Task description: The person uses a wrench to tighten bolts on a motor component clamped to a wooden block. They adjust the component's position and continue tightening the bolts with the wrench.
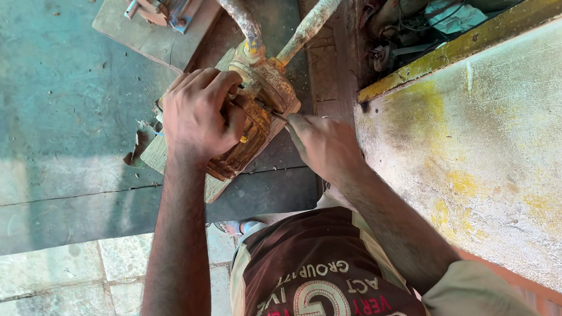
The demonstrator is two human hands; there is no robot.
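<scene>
A rusty water pump (257, 123) is gripped and worked on with two bare hands.

The pump is seen low in front of the person, resting on a wooden board (158, 152) on the grey concrete floor (35, 132), just left of a yellow-stained concrete slab (497, 146). The left hand (199, 114) is wrapped over the pump's orange, corroded body, fingers curled tight around it. The right hand (324, 147) is closed around a thin metal tool (279, 117), whose tip is set against the pump's side. A rusty bent pipe (238, 12) and a straight pipe (313, 19) are joined to the pump's top.
</scene>
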